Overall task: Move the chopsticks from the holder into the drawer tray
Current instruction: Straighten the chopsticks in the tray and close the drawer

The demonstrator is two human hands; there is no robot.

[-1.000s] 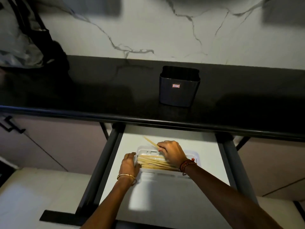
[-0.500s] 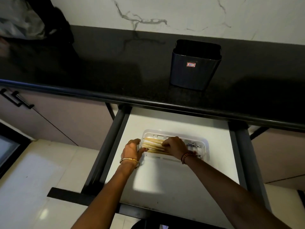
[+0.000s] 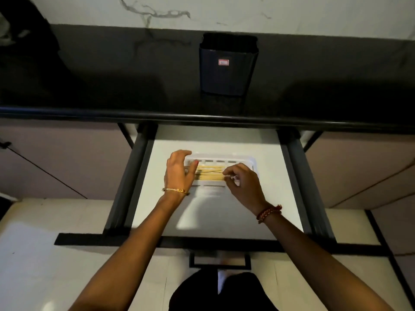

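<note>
Chopsticks (image 3: 210, 173), uncountable bundle, in one tray (image 3: 225, 158); both hands (image 3: 179, 170) pressing ends, fingers loose.

The drawer (image 3: 224, 212) stood pulled out under the dark counter (image 3: 112, 75), and a white tray (image 3: 252, 161) lay in it with the chopsticks (image 3: 211, 172) lying side by side across it. The left hand (image 3: 179, 171) rested flat on their left ends, fingers spread, while the right hand (image 3: 243, 182) curled over their right ends. A dark holder (image 3: 228, 72) stood upright on the counter, behind the drawer.
</note>
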